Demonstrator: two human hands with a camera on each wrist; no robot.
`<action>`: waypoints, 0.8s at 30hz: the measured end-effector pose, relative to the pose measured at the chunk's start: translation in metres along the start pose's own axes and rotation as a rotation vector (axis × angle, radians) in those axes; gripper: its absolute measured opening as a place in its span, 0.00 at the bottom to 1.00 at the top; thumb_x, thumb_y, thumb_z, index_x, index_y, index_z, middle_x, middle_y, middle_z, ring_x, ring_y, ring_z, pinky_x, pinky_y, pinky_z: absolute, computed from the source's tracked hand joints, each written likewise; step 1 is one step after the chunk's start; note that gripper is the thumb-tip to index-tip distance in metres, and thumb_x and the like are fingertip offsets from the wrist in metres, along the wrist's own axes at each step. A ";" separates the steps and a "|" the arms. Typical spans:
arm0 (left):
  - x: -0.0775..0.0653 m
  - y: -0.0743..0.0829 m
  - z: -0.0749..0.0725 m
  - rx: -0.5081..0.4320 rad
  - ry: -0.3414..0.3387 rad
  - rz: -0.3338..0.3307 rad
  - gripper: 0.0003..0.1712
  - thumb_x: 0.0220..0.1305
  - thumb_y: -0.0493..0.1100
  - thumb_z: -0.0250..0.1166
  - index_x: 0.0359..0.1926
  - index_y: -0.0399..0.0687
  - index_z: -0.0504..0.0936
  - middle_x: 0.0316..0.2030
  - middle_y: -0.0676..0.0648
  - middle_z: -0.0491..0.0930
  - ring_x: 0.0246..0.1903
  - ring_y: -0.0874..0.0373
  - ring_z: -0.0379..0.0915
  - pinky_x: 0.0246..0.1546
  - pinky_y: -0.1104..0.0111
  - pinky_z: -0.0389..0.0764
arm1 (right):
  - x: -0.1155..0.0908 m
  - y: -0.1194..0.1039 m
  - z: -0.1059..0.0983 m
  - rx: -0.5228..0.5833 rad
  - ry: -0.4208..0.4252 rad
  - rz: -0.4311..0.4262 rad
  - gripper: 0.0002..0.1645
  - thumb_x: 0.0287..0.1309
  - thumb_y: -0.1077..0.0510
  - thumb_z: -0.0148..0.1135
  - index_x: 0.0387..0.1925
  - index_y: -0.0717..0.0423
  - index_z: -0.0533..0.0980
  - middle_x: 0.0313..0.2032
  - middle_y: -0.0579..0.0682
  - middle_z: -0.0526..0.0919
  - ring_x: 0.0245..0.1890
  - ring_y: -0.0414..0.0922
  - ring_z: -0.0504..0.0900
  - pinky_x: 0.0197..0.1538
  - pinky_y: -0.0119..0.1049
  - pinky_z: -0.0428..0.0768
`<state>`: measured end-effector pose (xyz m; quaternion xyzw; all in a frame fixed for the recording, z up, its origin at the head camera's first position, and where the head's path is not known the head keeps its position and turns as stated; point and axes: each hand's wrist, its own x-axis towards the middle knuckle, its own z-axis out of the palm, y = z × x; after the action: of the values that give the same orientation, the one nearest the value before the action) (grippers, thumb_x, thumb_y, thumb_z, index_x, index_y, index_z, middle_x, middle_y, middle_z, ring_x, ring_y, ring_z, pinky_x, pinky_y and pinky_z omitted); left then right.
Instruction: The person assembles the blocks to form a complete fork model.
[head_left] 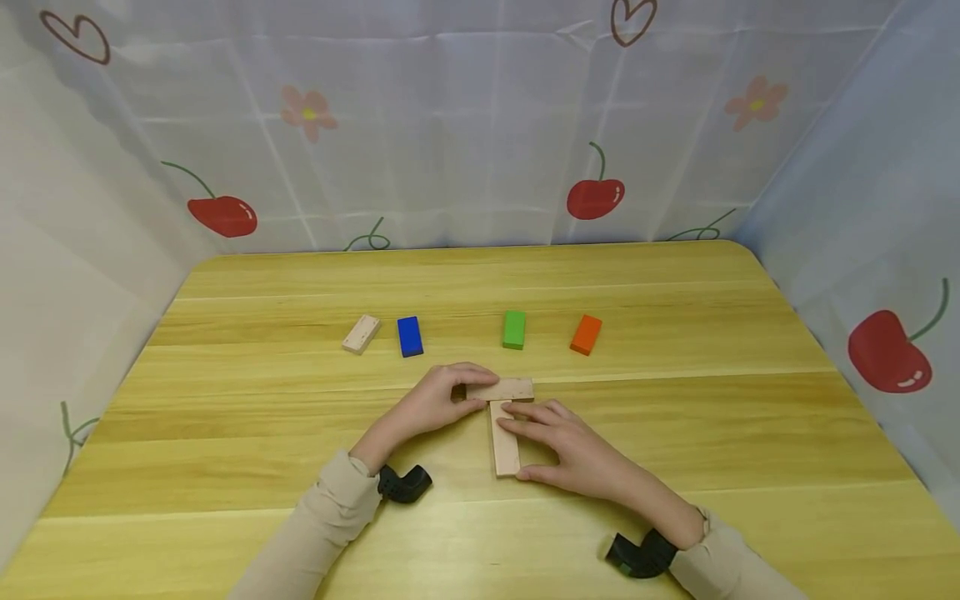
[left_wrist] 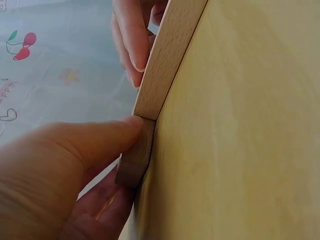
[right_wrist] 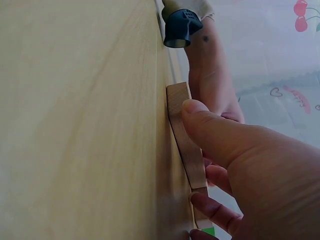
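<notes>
Two plain wooden blocks lie flat in a T shape in the head view. My left hand (head_left: 438, 400) holds the left end of the crosswise wooden block (head_left: 513, 388), thumb on its near side and fingers behind it. The lengthwise wooden block (head_left: 505, 450) butts against that block's near side. Over it is my right hand (head_left: 573, 450), its thumb at the near right corner and two fingertips on the top by the far end. In the left wrist view the left thumb (left_wrist: 107, 135) presses right at the joint between the blocks.
Behind the hands, a wooden block (head_left: 362, 334), a blue block (head_left: 410, 337), a green block (head_left: 513, 330) and an orange block (head_left: 586, 335) lie in a loose row. The wood-grain table (head_left: 712, 433) meets a printed curtain (head_left: 450, 150) at its far edge.
</notes>
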<state>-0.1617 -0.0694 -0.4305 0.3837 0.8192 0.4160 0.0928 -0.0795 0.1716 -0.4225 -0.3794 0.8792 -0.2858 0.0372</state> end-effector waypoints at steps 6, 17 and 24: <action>0.000 0.000 -0.001 -0.023 -0.001 0.005 0.18 0.61 0.33 0.64 0.53 0.41 0.80 0.51 0.47 0.77 0.51 0.58 0.71 0.46 0.69 0.74 | 0.000 0.000 0.000 -0.013 0.004 -0.014 0.39 0.55 0.44 0.65 0.66 0.50 0.66 0.67 0.46 0.61 0.59 0.44 0.62 0.57 0.47 0.67; -0.001 0.000 0.002 -0.010 0.008 0.011 0.27 0.57 0.44 0.69 0.57 0.41 0.77 0.51 0.47 0.76 0.51 0.58 0.70 0.50 0.66 0.72 | 0.000 0.000 -0.002 -0.008 -0.008 0.001 0.40 0.56 0.42 0.64 0.67 0.49 0.65 0.67 0.47 0.61 0.61 0.46 0.61 0.58 0.49 0.66; 0.001 0.000 0.005 0.022 0.014 0.014 0.33 0.54 0.48 0.71 0.59 0.40 0.75 0.52 0.47 0.74 0.51 0.58 0.70 0.52 0.65 0.71 | -0.003 0.009 -0.025 0.067 0.083 0.119 0.36 0.57 0.49 0.65 0.66 0.53 0.66 0.64 0.51 0.65 0.63 0.51 0.62 0.60 0.53 0.64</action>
<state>-0.1595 -0.0657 -0.4333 0.3877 0.8217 0.4102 0.0796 -0.0902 0.1904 -0.4071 -0.3128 0.8909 -0.3280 0.0302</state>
